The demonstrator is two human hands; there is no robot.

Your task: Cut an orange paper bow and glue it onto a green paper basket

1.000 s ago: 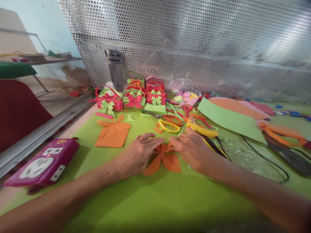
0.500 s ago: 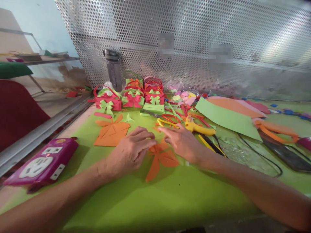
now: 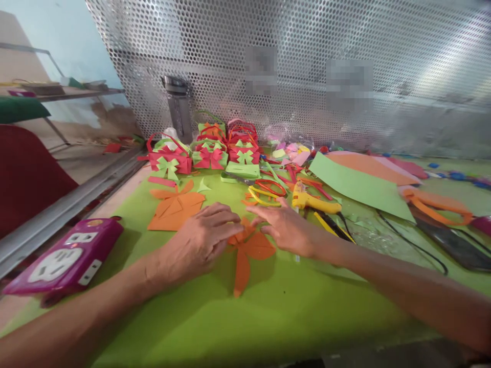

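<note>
Between my hands is an orange paper flower [image 3: 255, 247] with several long petals; it casts a shadow on the green tabletop. My left hand [image 3: 209, 235] is closed on the flower's left side, its fingers bent together and hiding part of the petals. My right hand [image 3: 289, 227] is at the upper right of the flower, with its index finger stretched out and its thumb apart. Whether its fingertips touch a petal I cannot tell. Left of centre lies a folded orange paper piece [image 3: 174, 214] with cut petals on top.
Red and green paper baskets [image 3: 209, 153] stand at the back beside a grey bottle [image 3: 180, 110]. Scissors [image 3: 264, 189] and a yellow glue gun [image 3: 314, 199] lie beyond my right hand. A purple power strip [image 3: 95, 240] is at left, coloured paper sheets [image 3: 360, 184] at right.
The orange flower has turned, its lower petal now pointing more straight toward me. My left hand has shifted slightly left. My right hand stays near the flower's upper right.
</note>
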